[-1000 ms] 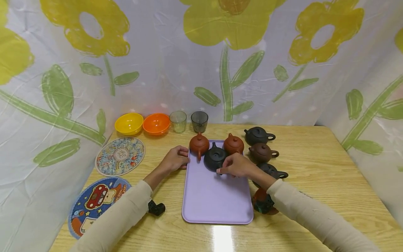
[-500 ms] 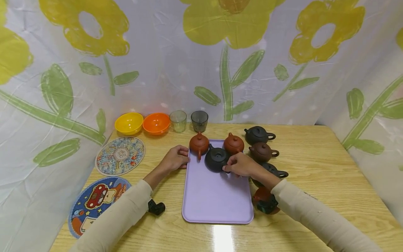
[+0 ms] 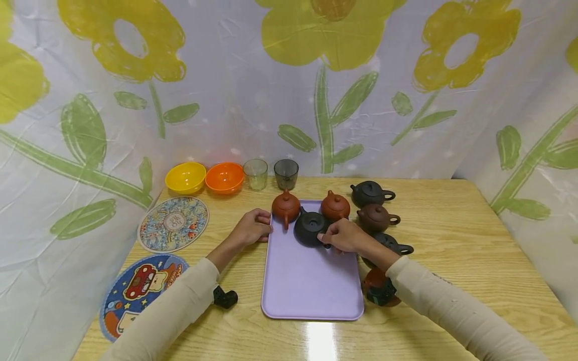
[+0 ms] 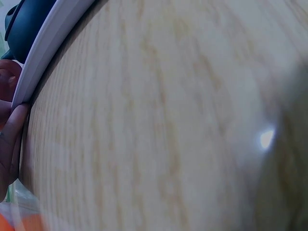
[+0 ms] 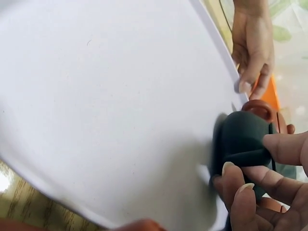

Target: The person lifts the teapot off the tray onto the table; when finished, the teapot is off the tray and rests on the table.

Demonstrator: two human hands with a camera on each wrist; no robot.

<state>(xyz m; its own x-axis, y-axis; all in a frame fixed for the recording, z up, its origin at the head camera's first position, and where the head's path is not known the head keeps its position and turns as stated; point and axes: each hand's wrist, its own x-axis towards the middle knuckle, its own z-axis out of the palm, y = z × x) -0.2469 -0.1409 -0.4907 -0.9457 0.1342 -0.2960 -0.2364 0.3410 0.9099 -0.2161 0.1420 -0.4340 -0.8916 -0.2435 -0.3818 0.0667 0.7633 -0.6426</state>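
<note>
Backdrop cloth (image 3: 217, 115): white, creased, 9 to 3 o'clock
Yellow flower print (image 3: 293, 40): biggest bloom at 12
Tabletop (image 3: 456, 240): pale wood grain, reaching 4
Glare (image 3: 321, 341): white patch, near 6

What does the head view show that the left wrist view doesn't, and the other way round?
Only the head view shows the yellow bowl, round mats and brown pot. Only the left wrist view shows the outer side of the tray's left wall. Both share the tray, the left hand gripping its edge and the black pot on it.
</note>
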